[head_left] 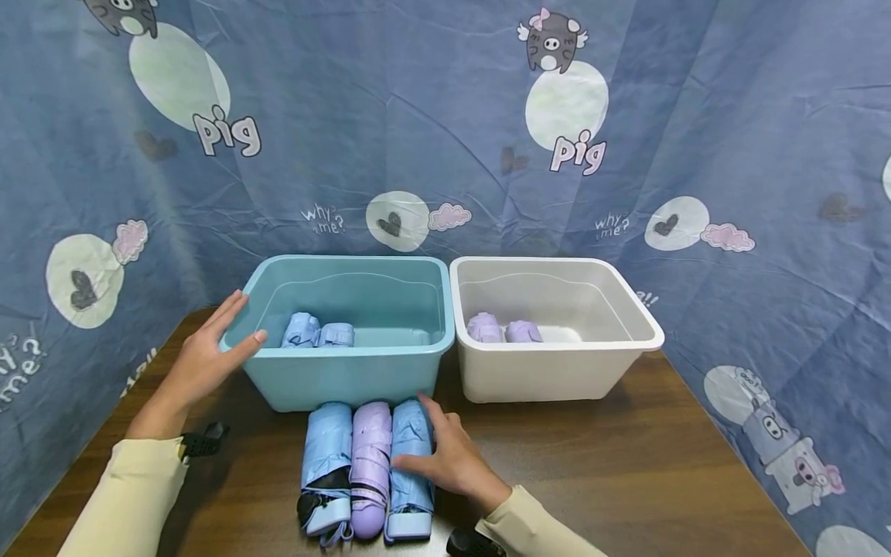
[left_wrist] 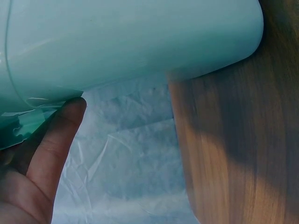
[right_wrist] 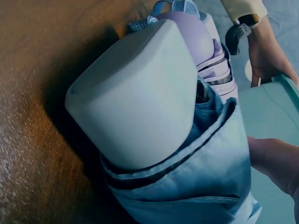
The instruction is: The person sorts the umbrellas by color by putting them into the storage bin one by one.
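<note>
In the head view, my left hand [head_left: 209,352] rests at the left corner of a teal bin [head_left: 348,379], with fairly straight fingers along its rim. The left wrist view shows a finger [left_wrist: 56,149] right at that rim. Three folded umbrellas lie side by side in front of the bin: a blue umbrella [head_left: 327,445] at left, a purple umbrella [head_left: 371,464] in the middle and a second blue umbrella [head_left: 412,495] at right. My right hand [head_left: 455,456] grips the right-hand blue umbrella, thumb across it and fingers at its right side. Its pale handle end [right_wrist: 135,98] fills the right wrist view.
Two rolled blue umbrellas [head_left: 320,331] lie inside the teal bin. Against its right side stands a white bin [head_left: 550,375] holding two purple umbrellas [head_left: 504,329]. Both stand on a brown wooden table [head_left: 592,456], before a blue patterned cloth [head_left: 445,139].
</note>
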`<state>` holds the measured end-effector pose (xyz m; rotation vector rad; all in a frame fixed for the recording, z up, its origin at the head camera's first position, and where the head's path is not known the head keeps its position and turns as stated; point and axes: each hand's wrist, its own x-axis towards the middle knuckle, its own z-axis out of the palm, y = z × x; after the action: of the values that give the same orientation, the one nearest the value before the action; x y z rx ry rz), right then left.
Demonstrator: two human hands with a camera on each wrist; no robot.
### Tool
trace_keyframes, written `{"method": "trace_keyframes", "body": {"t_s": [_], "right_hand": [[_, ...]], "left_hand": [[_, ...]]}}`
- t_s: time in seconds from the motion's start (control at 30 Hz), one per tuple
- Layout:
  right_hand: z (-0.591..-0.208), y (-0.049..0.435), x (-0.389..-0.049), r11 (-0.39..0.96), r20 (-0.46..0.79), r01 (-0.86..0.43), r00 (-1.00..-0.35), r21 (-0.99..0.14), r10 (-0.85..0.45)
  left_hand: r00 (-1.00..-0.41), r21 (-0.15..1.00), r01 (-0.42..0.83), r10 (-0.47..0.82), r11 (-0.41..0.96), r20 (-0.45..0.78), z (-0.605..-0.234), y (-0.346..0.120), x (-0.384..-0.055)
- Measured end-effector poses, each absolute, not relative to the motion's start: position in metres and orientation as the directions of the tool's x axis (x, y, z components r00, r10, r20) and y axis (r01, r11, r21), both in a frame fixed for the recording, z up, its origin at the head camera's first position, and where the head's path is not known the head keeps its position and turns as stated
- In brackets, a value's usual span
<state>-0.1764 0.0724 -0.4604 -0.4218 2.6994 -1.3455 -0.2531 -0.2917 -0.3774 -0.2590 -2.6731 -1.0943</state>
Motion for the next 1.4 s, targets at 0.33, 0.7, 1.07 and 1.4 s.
{"method": "trace_keyframes", "body": {"t_s": [0.33,0.7,1.07,1.4], "right_hand": [[-0.463,0.066,-0.180,0.604,-0.005,-0.168,-0.962,-0.779,-0.274],[-0.462,0.066,-0.181,0.603,-0.016,-0.153,-0.964,-0.783,-0.265],[-0.462,0.074,-0.183,0.572,-0.001,-0.166,-0.960,-0.803,-0.280],[-0.455,0.086,-0.184,0.510,0.003,-0.167,-0.952,-0.844,-0.306]], "left_hand": [[-0.952,0.658,0.263,0.081,0.706,0.294,-0.380,-0.292,-0.255],[-0.956,0.660,0.252,0.079,0.707,0.281,-0.380,-0.293,-0.254],[-0.953,0.657,0.261,0.080,0.707,0.293,-0.379,-0.292,-0.253],[-0.961,0.665,0.239,0.073,0.707,0.267,-0.376,-0.292,-0.253]]}}
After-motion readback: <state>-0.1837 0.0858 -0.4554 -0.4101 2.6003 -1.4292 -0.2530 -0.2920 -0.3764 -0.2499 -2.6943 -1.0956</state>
